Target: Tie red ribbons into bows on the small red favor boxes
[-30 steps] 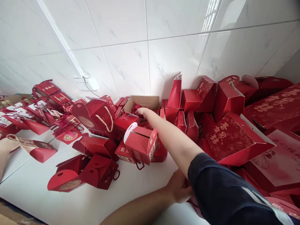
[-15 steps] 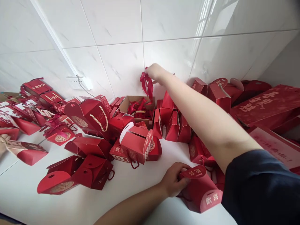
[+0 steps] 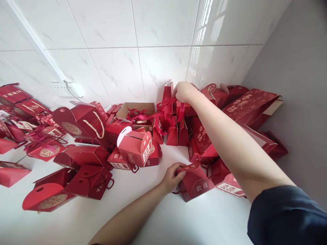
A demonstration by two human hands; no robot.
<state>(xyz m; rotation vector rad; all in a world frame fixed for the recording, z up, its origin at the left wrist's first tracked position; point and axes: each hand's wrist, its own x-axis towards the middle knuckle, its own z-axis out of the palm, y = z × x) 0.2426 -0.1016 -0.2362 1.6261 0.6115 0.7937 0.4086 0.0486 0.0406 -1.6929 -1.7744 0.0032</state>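
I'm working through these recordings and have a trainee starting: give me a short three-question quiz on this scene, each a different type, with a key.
1. Multiple choice. The right hand holds:
A) a metal spoon
B) red ribbon
C) a pair of scissors

2. True or false. The left hand is pressed flat against the wall.

3. Fill in the blank. More ribbon lies inside the open ____ near the wall.

Key:
1. B
2. False; the left hand grips a red gift box.
3. cardboard box
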